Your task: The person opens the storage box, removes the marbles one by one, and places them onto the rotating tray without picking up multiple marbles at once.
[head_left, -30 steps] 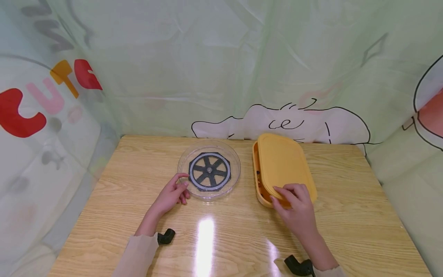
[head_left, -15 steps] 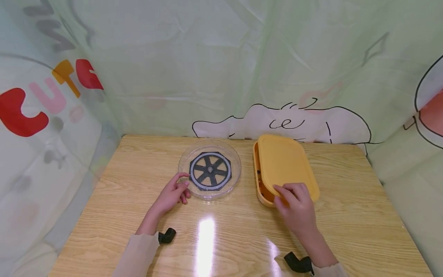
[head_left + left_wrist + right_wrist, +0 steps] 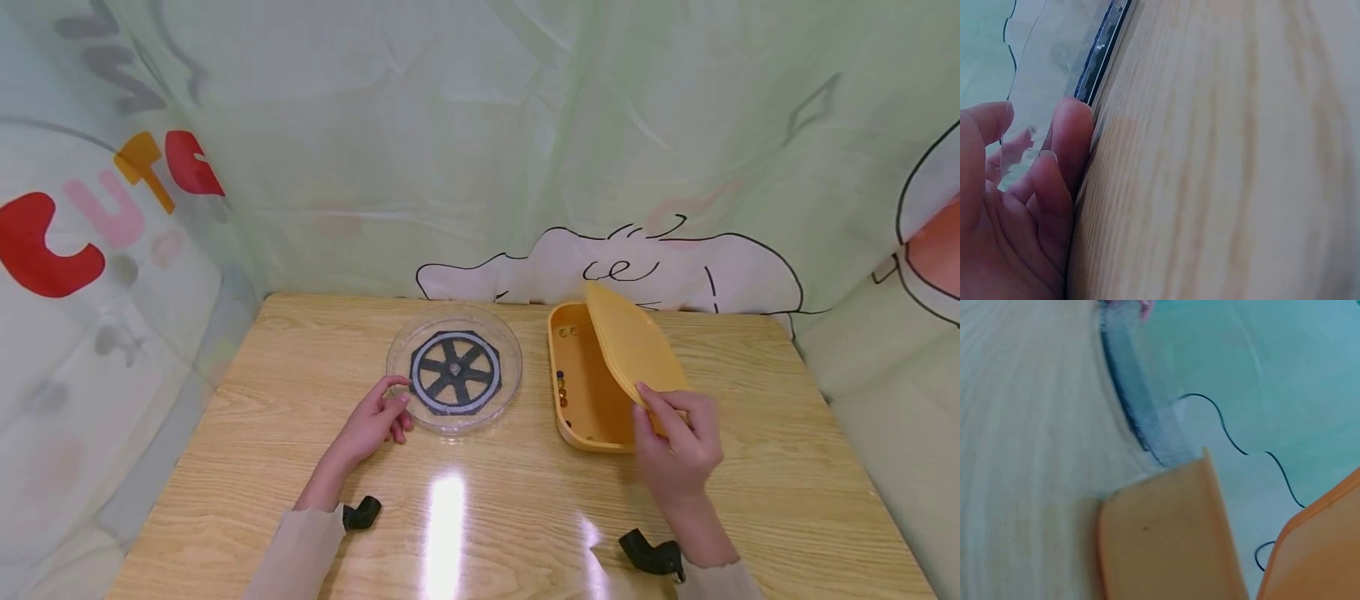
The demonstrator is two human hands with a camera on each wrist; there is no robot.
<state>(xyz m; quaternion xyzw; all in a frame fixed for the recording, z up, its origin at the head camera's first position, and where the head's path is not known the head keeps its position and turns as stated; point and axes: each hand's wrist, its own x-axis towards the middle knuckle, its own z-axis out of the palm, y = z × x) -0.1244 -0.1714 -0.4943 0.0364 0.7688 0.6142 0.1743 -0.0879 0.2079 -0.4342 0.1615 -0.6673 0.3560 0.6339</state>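
My right hand (image 3: 678,446) pinches the near edge of a yellow lid (image 3: 633,337), which stands tilted over the right side of a yellow rectangular box (image 3: 600,412). Inside the box, several small marbles (image 3: 562,398) lie along the left wall and far corner. In the right wrist view, the box (image 3: 1160,550) and part of the lid (image 3: 1322,550) show, but not the fingers. A clear round dish (image 3: 508,362) sits left of the box, with a black six-spoked wheel shape (image 3: 454,369) in or under it. My left hand (image 3: 372,425) touches the dish's left rim with loosely bent fingers.
Everything stands on a wooden table (image 3: 300,350), backed by a pale green printed curtain (image 3: 375,167). Black camera mounts (image 3: 651,554) are worn on both wrists. A bright light reflection lies on the tabletop near its front.
The right hand has lifted the lid's left side and moved right, tilting it steeply; the box's inside and marbles now show. The left hand and the dish have stayed in place.
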